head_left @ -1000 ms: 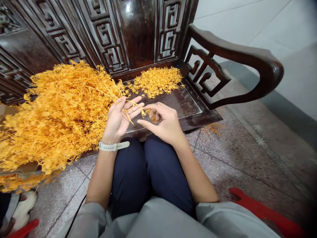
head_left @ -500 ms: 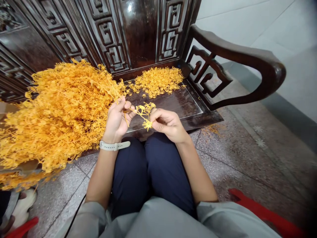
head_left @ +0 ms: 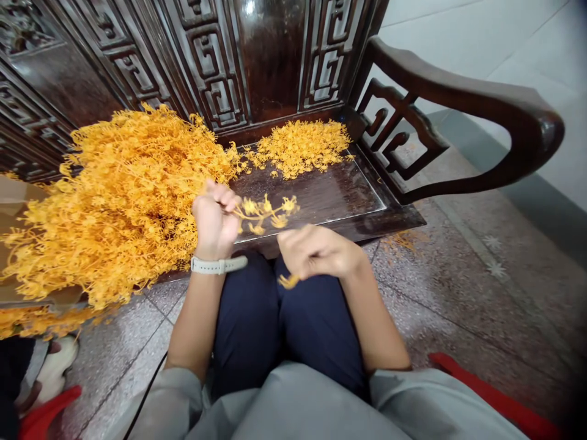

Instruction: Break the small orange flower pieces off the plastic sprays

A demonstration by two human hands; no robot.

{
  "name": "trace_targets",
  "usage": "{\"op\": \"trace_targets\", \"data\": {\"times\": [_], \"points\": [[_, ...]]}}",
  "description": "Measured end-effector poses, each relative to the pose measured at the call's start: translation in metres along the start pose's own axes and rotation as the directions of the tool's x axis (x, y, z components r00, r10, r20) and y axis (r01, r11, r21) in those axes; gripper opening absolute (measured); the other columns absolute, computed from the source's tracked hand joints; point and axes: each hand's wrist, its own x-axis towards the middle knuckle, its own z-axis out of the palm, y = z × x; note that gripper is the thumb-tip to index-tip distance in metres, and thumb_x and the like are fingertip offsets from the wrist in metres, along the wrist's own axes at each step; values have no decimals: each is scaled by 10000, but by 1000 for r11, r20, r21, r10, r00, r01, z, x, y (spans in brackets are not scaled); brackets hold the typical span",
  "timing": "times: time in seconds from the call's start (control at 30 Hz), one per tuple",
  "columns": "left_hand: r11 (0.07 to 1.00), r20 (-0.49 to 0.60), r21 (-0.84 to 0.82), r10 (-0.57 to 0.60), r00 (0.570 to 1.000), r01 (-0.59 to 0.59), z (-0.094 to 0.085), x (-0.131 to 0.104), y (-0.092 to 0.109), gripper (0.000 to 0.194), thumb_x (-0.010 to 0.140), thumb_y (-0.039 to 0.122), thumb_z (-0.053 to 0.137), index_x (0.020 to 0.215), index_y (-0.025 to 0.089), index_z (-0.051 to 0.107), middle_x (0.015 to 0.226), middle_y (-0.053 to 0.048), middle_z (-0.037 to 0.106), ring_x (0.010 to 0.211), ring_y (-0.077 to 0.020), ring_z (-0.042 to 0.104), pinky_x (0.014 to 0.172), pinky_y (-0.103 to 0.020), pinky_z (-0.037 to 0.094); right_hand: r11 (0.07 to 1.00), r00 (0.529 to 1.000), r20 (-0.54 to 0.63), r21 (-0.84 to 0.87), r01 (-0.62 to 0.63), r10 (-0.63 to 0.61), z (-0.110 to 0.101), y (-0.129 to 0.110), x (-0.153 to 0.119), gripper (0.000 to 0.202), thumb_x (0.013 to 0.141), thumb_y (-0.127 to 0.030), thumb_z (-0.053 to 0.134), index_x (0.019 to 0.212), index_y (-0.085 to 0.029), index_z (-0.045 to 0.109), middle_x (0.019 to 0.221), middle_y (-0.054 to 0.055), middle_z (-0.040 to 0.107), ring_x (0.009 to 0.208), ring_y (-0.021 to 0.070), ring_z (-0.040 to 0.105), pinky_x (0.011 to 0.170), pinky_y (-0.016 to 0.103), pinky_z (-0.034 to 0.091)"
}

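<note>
My left hand [head_left: 216,219] is closed round the stem of a branched yellow plastic flower sprig [head_left: 263,215], whose small heads point to the right. Below and right of it is my right hand [head_left: 318,252], fingers curled in and slightly blurred. A small yellow flower piece [head_left: 288,281] pokes out beneath those fingers, apart from the sprig. Beside my left hand rises a big heap of yellow sprigs [head_left: 132,201]. Behind both hands, a smaller pile of loose yellow flower heads [head_left: 305,146] lies on the dark wooden bench seat [head_left: 316,192].
The bench has a carved back [head_left: 270,61] and a curved armrest [head_left: 468,76] on the right. Yellow scraps [head_left: 403,241] lie on the tiled floor [head_left: 435,293]. Red pieces, perhaps stool legs [head_left: 490,391], show at lower right. A shoe [head_left: 57,363] is at lower left.
My right hand has pulled down and away from the sprig with a small flower piece in it. My left hand still grips the sprig. The view has shifted slightly.
</note>
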Motion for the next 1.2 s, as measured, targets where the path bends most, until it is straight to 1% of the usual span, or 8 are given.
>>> {"op": "trace_targets", "data": {"times": [0.27, 0.37, 0.5, 0.6, 0.7, 0.97, 1.07, 1.2], "points": [[999, 44, -41, 3, 999, -1, -15, 20, -2, 418, 1158, 61, 351, 770, 190, 436, 612, 75, 399, 485, -38, 428, 515, -131, 391, 941, 928, 268, 286, 179, -258, -6, -12, 1, 129, 915, -293, 900, 922, -213, 799, 789, 56, 786, 714, 151, 754, 702, 282, 578], [1000, 90, -9, 15, 996, -14, -12, 14, -3, 388, 1133, 34, 400, 786, 194, 471, 613, 73, 407, 486, -47, 439, 514, -134, 401, 893, 953, -240, 364, 264, -184, -15, -4, -1, 187, 942, -471, 847, 937, -294, 786, 651, -29, 653, 514, 107, 559, 506, 251, 473], [998, 121, 54, -43, 992, 37, -10, 9, -3, 337, 1113, 20, 432, 838, 205, 492, 625, 78, 424, 485, -54, 463, 513, -139, 426, 894, 539, -756, 448, 10, 372, -21, 5, -1, 323, 982, -582, 689, 1088, -285, 760, 745, -19, 578, 546, 120, 365, 467, 258, 355], [991, 185, 124, -72, 980, 49, -7, 5, -5, 311, 1129, 55, 446, 864, 210, 492, 642, 75, 438, 495, -62, 486, 517, -158, 455, 885, 437, -781, 457, -85, 446, -13, 8, 1, 256, 937, -446, 737, 1103, -251, 747, 771, -23, 567, 559, 105, 355, 485, 251, 315], [981, 259, 183, -106, 960, 59, -1, -3, -6, 300, 1144, 76, 427, 885, 211, 492, 649, 72, 431, 503, -62, 496, 502, -155, 452, 952, 460, -840, 197, -235, 287, -1, 6, 5, 186, 935, -373, 790, 1070, -246, 769, 830, -11, 626, 620, 110, 450, 566, 268, 378], [954, 322, 267, -224, 920, 138, 13, -28, -7, 200, 1114, 150, 584, 930, 217, 539, 649, 73, 401, 470, -58, 424, 367, -108, 279, 856, 858, -467, -332, -396, 216, 7, 2, 9, 221, 982, -416, 821, 1049, -209, 786, 1019, 44, 750, 985, 211, 635, 959, 387, 463], [941, 286, 297, -252, 924, 165, 11, -28, -5, 217, 1088, 173, 655, 911, 219, 538, 639, 80, 378, 432, -45, 351, 344, -104, 190, 938, 832, -529, -175, -298, 166, 7, 7, 8, 229, 994, -424, 801, 953, -208, 735, 950, 33, 718, 882, 190, 630, 860, 355, 491], [914, 273, 356, -301, 914, 195, 7, -24, -3, 216, 1095, 178, 641, 899, 210, 555, 600, 94, 319, 400, -37, 276, 354, -107, 164, 988, 638, -769, -68, -141, 38, 10, 13, 10, 299, 921, -457, 862, 855, -231, 677, 917, 29, 668, 877, 191, 608, 840, 347, 503]]}}
